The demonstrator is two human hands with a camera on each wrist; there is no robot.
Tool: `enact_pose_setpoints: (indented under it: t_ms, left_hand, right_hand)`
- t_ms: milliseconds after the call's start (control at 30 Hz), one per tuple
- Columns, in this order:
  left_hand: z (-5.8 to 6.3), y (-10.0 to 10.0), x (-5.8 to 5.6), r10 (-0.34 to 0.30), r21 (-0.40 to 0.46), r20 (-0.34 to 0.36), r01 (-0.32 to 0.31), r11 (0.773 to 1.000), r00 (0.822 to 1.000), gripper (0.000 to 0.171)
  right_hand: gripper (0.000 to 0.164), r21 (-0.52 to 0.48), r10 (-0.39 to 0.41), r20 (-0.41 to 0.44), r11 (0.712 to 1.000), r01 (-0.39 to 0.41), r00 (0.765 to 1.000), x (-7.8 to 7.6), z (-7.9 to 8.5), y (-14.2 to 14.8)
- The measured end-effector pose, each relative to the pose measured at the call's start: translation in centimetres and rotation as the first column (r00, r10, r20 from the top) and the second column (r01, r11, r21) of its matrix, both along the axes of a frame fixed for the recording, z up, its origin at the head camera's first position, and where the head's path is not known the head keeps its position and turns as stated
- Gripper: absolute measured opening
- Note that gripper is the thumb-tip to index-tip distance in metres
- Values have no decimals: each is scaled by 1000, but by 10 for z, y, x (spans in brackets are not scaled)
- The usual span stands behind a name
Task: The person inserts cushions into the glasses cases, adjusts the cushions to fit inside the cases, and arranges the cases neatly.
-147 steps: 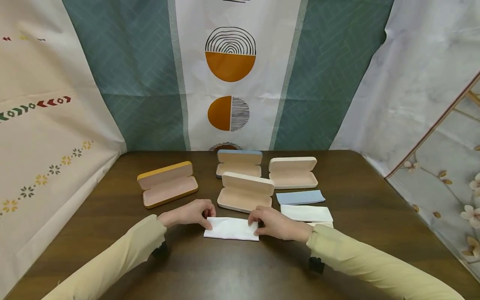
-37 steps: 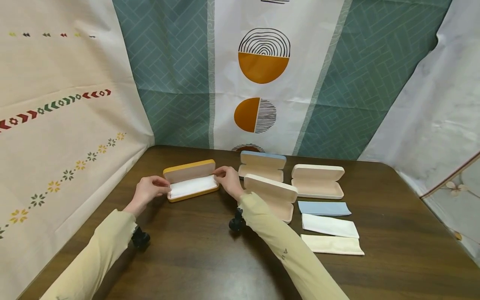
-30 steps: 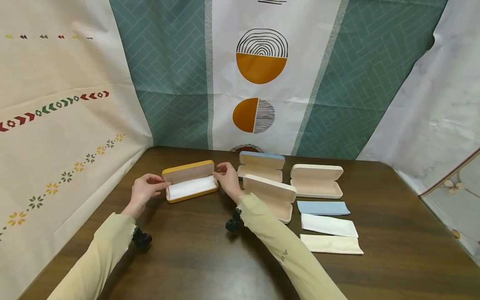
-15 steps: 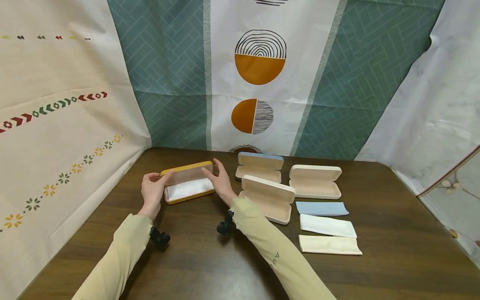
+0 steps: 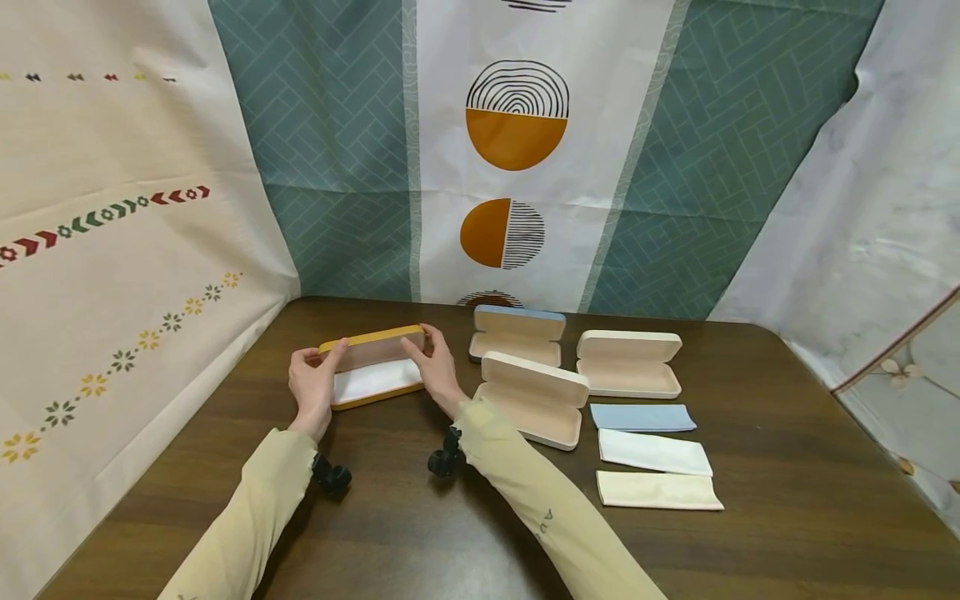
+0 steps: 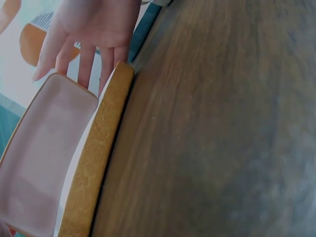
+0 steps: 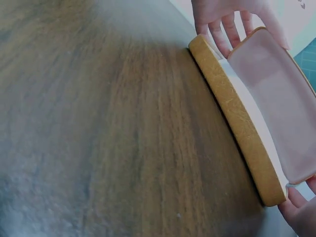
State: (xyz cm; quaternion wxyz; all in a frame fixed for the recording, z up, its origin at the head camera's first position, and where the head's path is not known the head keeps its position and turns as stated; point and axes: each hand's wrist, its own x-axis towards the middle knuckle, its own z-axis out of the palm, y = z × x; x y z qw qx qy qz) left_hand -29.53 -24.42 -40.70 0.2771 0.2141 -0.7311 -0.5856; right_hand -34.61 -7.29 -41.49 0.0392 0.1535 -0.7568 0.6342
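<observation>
Now working at the lid (image 5: 372, 351) of the yellow case (image 6: 96, 158), not down at the white cloth (image 5: 371, 381) in its base, so probably past the tucking-in bit. As for the case: on the table (image 5: 390, 525), left of the other open cases (image 5: 630, 379). At its ends with left hand (image 5: 311, 382) and right hand (image 5: 438, 367), fingers loosely spread, not clenched; can't tell about pressure. Versus a second ago: up from the base's ends, lid raised as before.
</observation>
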Motion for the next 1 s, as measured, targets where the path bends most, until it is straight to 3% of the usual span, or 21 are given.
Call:
enact_pose_setpoints:
  t_ms: [200, 433, 667, 1000]
  left_hand:
    - [3, 1, 0, -20, 31, -41, 22, 999, 999, 59]
    - [2, -1, -1, -33, 25, -31, 34, 999, 999, 54]
    - [0, -4, -2, -50, 38, -15, 50, 998, 999, 53]
    - [-1, -12, 2, -104, 56, 3, 104, 993, 995, 58]
  right_hand:
    - [40, -27, -86, -21, 996, 86, 996, 2, 4, -1]
    - [28, -25, -192, -22, 981, 192, 981, 2, 5, -1]
    - [24, -56, -216, 5, 975, 216, 976, 0, 3, 1]
    - [24, -63, -208, 60, 975, 211, 976, 8, 5, 3]
